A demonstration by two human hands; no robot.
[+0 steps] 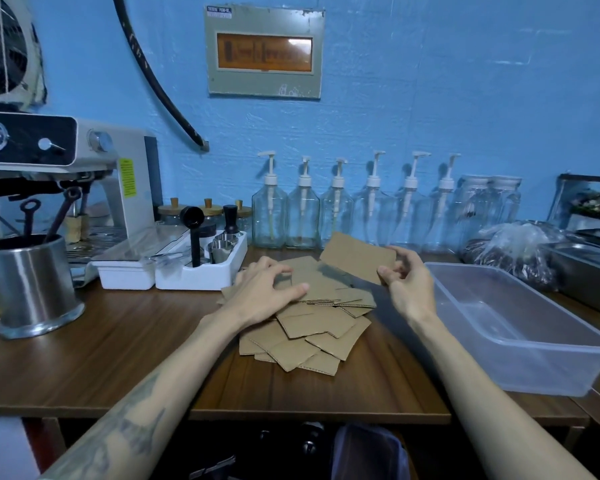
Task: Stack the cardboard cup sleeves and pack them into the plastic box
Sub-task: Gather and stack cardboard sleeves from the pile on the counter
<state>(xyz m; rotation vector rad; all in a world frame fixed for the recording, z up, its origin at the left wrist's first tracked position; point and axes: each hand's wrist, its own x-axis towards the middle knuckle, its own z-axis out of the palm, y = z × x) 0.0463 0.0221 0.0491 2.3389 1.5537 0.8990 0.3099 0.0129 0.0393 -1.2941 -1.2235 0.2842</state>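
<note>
A loose pile of flat brown cardboard cup sleeves (312,323) lies spread on the wooden table (118,351) in front of me. My left hand (267,289) rests on the far left part of the pile, its fingers bent with the tips on the sleeves. My right hand (407,285) pinches one sleeve (357,256) by its right edge and holds it tilted above the pile. A clear plastic box (520,344) stands to the right of the pile with nothing in it.
A white tray (201,275) with coffee tools and a steel canister (32,285) stand at the left, by an espresso machine (66,161). Several glass pump bottles (336,209) line the blue wall. A bag of beans (513,254) and steel pans (586,278) sit behind the box.
</note>
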